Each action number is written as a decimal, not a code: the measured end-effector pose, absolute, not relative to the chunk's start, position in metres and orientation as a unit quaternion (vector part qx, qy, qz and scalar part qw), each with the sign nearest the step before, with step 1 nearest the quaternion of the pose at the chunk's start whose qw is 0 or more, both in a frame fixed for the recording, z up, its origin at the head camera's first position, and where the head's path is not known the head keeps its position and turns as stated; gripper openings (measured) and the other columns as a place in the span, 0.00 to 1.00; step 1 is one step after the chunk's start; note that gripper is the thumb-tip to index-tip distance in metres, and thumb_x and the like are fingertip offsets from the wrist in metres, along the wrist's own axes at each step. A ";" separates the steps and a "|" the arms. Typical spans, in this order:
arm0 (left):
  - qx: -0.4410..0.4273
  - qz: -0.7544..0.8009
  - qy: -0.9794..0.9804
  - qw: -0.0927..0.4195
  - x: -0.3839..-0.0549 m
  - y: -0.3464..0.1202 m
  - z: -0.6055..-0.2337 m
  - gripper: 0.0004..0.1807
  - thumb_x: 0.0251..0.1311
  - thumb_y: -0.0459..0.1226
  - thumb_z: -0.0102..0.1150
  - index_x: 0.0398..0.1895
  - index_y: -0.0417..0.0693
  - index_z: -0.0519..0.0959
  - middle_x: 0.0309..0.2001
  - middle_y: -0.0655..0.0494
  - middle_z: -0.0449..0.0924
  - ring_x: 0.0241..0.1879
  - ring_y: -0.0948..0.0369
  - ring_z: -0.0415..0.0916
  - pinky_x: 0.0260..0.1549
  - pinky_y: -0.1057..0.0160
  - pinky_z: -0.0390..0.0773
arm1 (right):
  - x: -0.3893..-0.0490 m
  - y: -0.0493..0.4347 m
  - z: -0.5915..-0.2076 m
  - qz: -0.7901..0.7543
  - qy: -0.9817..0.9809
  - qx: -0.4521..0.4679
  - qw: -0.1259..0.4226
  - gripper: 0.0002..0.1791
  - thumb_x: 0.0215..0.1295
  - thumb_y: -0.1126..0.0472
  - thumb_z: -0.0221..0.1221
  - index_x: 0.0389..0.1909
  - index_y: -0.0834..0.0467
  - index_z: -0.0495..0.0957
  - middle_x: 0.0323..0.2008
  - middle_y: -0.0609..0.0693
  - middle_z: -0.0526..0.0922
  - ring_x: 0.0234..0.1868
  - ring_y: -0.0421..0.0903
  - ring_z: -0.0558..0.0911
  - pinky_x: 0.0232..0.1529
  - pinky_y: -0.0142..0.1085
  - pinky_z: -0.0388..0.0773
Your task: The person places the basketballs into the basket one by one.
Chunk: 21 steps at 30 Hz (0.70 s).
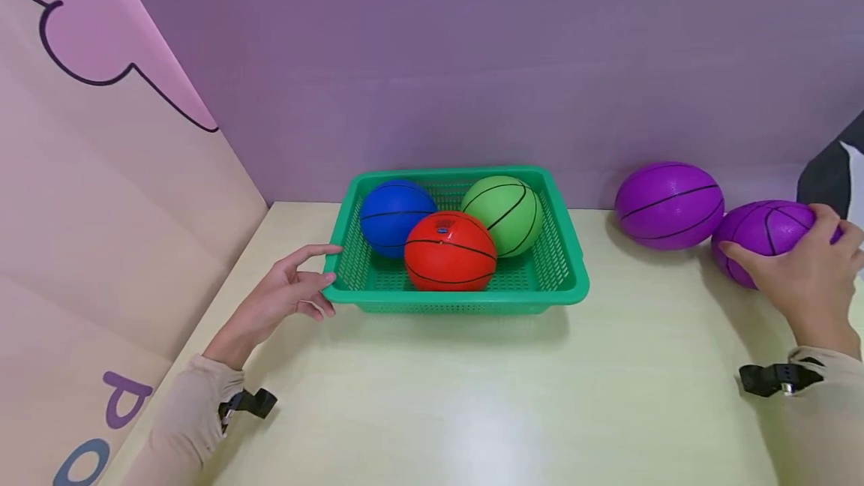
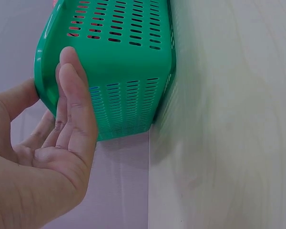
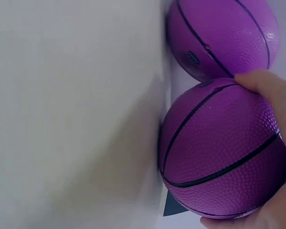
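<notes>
My left hand (image 1: pixel 286 292) is at the left end of a green plastic basket (image 1: pixel 466 297), its thumb on the rim and fingers beneath and beside it. In the left wrist view, the fingers (image 2: pixel 76 114) lie against the outside of the rim. A blue ball (image 1: pixel 397 217), a light green ball (image 1: pixel 506 212) and a red ball (image 1: pixel 451 252) sit inside the basket. On the far right, my right hand (image 1: pixel 813 276) grips a purple ball (image 3: pixel 219 143) with thumb and fingers spread round it. A second purple ball (image 1: pixel 668 205) sits directly beside it.
The pale tabletop (image 1: pixel 472 396) runs under everything. A purple backdrop (image 1: pixel 472 73) rises behind the basket and balls. At the left stands a light panel (image 1: pixel 101 208) with a pink drawing and letters. A black and white shape (image 1: pixel 826 178) shows at the right edge.
</notes>
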State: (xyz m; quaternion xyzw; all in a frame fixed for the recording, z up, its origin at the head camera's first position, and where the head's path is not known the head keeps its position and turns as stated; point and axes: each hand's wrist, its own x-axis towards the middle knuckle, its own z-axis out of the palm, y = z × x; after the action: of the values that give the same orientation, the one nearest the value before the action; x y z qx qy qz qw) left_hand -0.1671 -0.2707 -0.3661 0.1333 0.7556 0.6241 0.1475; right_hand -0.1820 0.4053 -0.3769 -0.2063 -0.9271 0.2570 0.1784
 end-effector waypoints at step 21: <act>0.130 0.629 0.752 0.148 -0.170 -0.265 -0.365 0.30 0.70 0.38 0.59 0.72 0.47 0.63 0.25 0.46 0.85 0.29 0.49 0.85 0.33 0.52 0.85 | -0.171 0.418 -0.381 0.266 -0.916 -0.178 0.241 0.57 0.56 0.50 0.70 0.77 0.61 0.44 0.74 0.70 0.44 0.71 0.72 0.49 0.59 0.74 0.60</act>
State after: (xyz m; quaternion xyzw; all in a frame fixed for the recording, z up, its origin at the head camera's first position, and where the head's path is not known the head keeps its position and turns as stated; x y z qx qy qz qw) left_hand -0.1700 -0.2654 -0.3648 0.1301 0.7519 0.6292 0.1476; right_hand -0.1714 0.4178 -0.3811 -0.1776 -0.9163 0.2661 0.2409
